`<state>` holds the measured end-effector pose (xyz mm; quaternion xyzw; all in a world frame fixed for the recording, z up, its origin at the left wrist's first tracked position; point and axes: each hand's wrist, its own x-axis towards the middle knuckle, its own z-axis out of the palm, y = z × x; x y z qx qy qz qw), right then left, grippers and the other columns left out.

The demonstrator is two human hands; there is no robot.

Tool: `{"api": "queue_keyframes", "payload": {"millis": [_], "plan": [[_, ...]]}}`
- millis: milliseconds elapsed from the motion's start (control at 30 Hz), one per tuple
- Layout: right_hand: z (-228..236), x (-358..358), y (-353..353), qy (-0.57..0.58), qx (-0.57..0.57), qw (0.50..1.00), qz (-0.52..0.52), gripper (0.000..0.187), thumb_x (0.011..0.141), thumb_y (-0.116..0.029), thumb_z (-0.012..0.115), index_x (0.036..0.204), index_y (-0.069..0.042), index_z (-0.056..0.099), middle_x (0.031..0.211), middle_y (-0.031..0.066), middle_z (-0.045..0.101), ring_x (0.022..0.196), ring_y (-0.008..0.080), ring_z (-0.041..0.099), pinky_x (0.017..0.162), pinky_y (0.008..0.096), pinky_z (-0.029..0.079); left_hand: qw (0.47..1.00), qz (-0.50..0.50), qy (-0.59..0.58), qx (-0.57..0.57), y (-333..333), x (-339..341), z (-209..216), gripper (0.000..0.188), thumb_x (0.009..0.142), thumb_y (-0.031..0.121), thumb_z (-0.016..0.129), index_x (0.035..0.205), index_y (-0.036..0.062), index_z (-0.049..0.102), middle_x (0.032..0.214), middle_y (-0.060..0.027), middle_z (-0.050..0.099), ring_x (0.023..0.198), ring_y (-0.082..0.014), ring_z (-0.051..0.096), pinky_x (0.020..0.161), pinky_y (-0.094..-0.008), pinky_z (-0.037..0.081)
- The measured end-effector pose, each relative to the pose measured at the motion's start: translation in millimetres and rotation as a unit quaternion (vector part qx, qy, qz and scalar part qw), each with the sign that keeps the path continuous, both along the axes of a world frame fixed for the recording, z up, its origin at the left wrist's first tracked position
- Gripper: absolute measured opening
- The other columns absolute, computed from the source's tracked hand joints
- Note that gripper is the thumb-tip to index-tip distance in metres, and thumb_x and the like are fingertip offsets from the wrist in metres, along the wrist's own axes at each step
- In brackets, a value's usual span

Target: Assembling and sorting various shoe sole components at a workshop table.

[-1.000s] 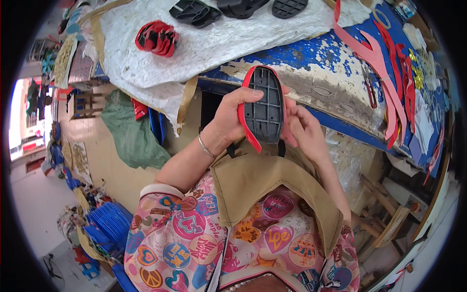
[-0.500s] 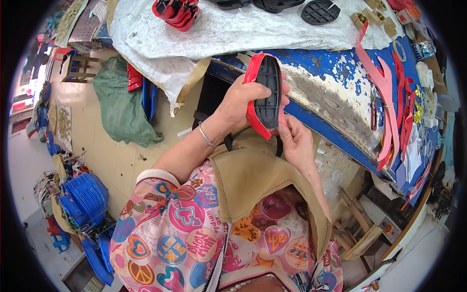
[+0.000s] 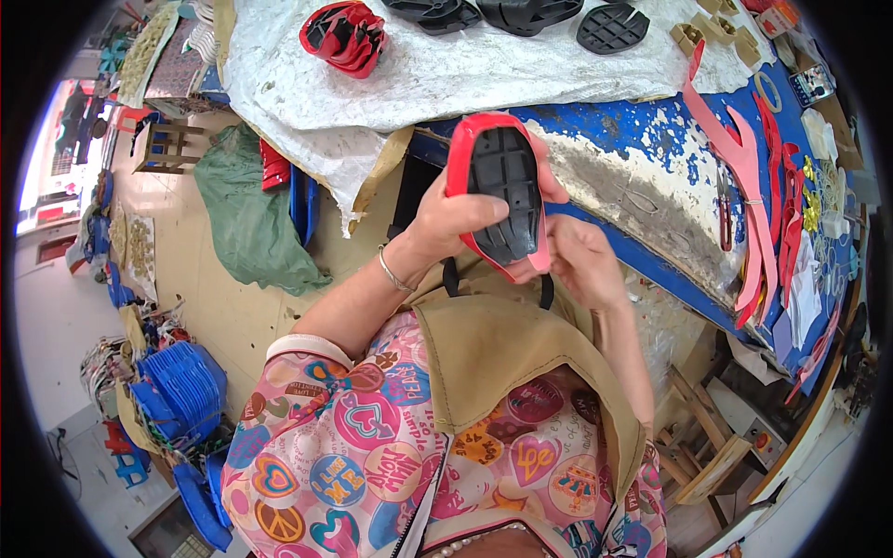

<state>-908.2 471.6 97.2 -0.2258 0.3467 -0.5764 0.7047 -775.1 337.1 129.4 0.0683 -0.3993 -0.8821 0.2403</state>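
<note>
My left hand grips a black plastic shoe sole, its thumb pressed on the gridded face and its fingers curled around the far side. A glossy red strip runs round the sole's edge, and its pink underside shows near the lower end. There my right hand is closed at the strip, fingers bent in a pinch; its fingertips are partly hidden. On the white sheet beyond lie a bundle of red-edged pieces and several black soles, one of them flat.
The worn blue table has peeling paint. On its right lie pink and red strips, scissors and small card boxes. A green cloth and stacked blue plastic pieces are at left; a wooden stool stands lower right.
The sole has turned so its gridded face shows more broadly, and it sits slightly lower. My right hand has shifted a little right, with its fingers more curled.
</note>
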Motion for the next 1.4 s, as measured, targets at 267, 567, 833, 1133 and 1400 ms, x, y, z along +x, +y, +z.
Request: {"api": "queue_keyframes", "payload": {"millis": [267, 567, 833, 1133, 1400], "plan": [[4, 15, -12, 0.532, 0.003, 0.845, -0.054, 0.032, 0.095, -0.026, 0.042, 0.100, 0.003, 0.054, 0.072, 0.0059, 0.062, 0.062, 0.0168, 0.060, 0.057, 0.0291, 0.048, 0.953, 0.041, -0.087, -0.289, 21, -5, 1, 0.056, 0.068, -0.002, 0.048, 0.123, -0.0005, 0.038, 0.104, -0.0086, 0.050, 0.095, -0.0152, 0.050, 0.086, -0.0299, 0.042], [-6, 13, -17, 0.318, -0.008, 0.924, -0.211, 0.022, 0.091, -0.018, 0.047, 0.100, 0.001, 0.053, 0.075, 0.0149, 0.058, 0.064, 0.0272, 0.057, 0.063, 0.0318, 0.044, 0.972, 0.058, -0.027, -0.226, 14, -31, -4, 0.057, 0.070, -0.002, 0.053, 0.124, -0.0012, 0.036, 0.104, -0.0088, 0.050, 0.095, -0.0140, 0.049, 0.086, -0.0280, 0.040], [29, -54, -18, 0.693, -0.033, 0.691, -0.205, 0.012, 0.086, -0.014, 0.053, 0.084, -0.002, 0.051, 0.057, 0.0206, 0.054, 0.056, 0.0342, 0.058, 0.050, 0.0388, 0.045, 0.983, -0.150, -0.048, -0.093, -68, -67, 37, 0.054, 0.094, 0.040, 0.038, 0.127, -0.0022, 0.043, 0.118, -0.0198, 0.054, 0.107, -0.0244, 0.053, 0.097, -0.0353, 0.038], [15, -73, -32, 0.816, -0.039, 0.554, -0.161, 0.015, 0.088, -0.017, 0.050, 0.081, -0.003, 0.048, 0.053, 0.0163, 0.055, 0.050, 0.0338, 0.058, 0.047, 0.0428, 0.046, 0.579, -0.152, -0.292, -0.746, -53, -107, 17, 0.035, 0.092, 0.032, 0.044, 0.099, 0.0013, 0.059, 0.079, -0.0207, 0.062, 0.077, -0.0315, 0.061, 0.069, -0.0385, 0.047], [6, -72, -24, 0.810, -0.090, 0.536, -0.222, 0.013, 0.085, -0.015, 0.055, 0.079, -0.005, 0.048, 0.052, 0.0118, 0.054, 0.048, 0.0286, 0.058, 0.045, 0.0385, 0.046, 0.534, -0.062, -0.181, -0.824, -49, -98, 4, 0.032, 0.088, 0.026, 0.052, 0.108, 0.0011, 0.048, 0.074, -0.0158, 0.061, 0.069, -0.0359, 0.059, 0.062, -0.0428, 0.047]]}}
